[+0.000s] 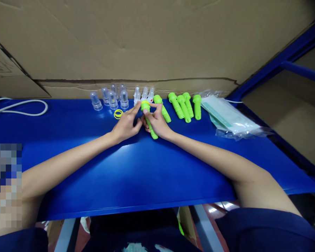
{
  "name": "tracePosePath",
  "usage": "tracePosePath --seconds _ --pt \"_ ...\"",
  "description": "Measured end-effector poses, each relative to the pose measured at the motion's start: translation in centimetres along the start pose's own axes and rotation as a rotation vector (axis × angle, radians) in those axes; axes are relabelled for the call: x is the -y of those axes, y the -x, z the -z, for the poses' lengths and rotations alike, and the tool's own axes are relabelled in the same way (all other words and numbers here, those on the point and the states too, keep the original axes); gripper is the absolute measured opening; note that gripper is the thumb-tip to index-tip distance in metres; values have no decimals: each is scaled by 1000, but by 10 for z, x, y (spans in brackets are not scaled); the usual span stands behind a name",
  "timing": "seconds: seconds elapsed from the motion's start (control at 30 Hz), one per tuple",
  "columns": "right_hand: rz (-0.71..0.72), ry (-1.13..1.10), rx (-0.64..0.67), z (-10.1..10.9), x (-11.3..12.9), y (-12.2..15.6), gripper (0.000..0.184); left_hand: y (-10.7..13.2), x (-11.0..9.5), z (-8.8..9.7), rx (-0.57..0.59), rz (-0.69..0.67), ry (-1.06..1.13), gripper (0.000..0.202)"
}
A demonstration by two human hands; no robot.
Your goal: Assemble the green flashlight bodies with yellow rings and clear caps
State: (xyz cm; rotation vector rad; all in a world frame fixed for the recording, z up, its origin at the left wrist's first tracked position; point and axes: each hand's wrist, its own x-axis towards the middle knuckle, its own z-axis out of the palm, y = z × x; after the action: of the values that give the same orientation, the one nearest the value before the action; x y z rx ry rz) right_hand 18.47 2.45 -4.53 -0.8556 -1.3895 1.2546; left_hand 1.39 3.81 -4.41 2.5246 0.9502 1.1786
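Note:
Held in my right hand (159, 122) is a lime-green flashlight body (152, 132), its wide head tilted away from me and its narrow end toward me. A yellow rubber ring (145, 102) sits at the head's rim. My left hand (126, 126) reaches in from the left, its fingertips at that ring and its thumb close to my right hand's fingers. Loose yellow rings (118, 114) lie just beyond my left hand. Behind my hands stand small clear plastic pieces (144, 93), and another green flashlight body (162, 109) lies right beside my right hand.
Several clear domed caps (96, 101) stand at the back left. More green flashlight bodies (182, 106) lie right of centre. Clear plastic bags (231, 115) rest farther right. A white cable (39, 105) loops at left. Cardboard (136, 42) walls the blue table's (136, 178) back.

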Motion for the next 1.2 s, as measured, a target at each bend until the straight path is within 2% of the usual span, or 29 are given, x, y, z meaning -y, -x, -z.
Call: tracePosePath --seconds 0.43,0.67,0.97,1.2 --pt "-4 15 -1 1 1 0 51 -1 -3 0 -16 30 -39 62" --pt "0 -6 17 3 -1 -1 60 -2 -7 1 1 62 -28 62" --pt "-45 22 18 5 1 0 59 0 1 -4 -16 67 -16 65" --pt "-10 -25 35 3 -1 -3 63 -2 1 -4 6 69 -69 61"
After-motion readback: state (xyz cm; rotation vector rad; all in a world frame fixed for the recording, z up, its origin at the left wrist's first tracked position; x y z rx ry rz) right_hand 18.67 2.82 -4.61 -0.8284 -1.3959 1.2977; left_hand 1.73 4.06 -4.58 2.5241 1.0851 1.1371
